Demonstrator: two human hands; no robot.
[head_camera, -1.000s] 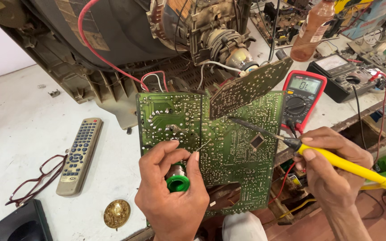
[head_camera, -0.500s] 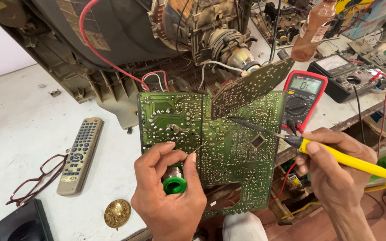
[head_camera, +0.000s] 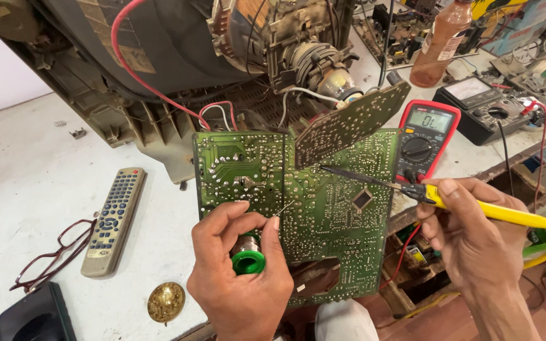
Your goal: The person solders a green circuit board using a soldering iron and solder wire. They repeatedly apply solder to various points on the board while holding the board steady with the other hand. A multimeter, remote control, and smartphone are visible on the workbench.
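A green circuit board (head_camera: 323, 208) stands tilted before me, solder side up, wired to an opened old television (head_camera: 178, 57). My left hand (head_camera: 238, 278) grips a green solder spool (head_camera: 248, 259) and feeds a thin solder wire (head_camera: 284, 208) toward the board's middle. My right hand (head_camera: 475, 243) holds a yellow-handled soldering iron (head_camera: 488, 211). Its dark tip (head_camera: 327, 168) rests near the board's upper middle, just under a smaller tilted board (head_camera: 349, 123).
A red multimeter (head_camera: 426, 136) lies right of the board, an analog meter (head_camera: 485, 107) and a brown bottle (head_camera: 440, 41) behind it. On the white table at left lie a grey remote (head_camera: 115, 218), red glasses (head_camera: 52, 252), a brass disc (head_camera: 165, 302) and a dark phone (head_camera: 36, 316).
The soldering iron tip has shifted slightly along the board's upper middle. My left hand with the spool has moved a little, keeping the solder wire at the board.
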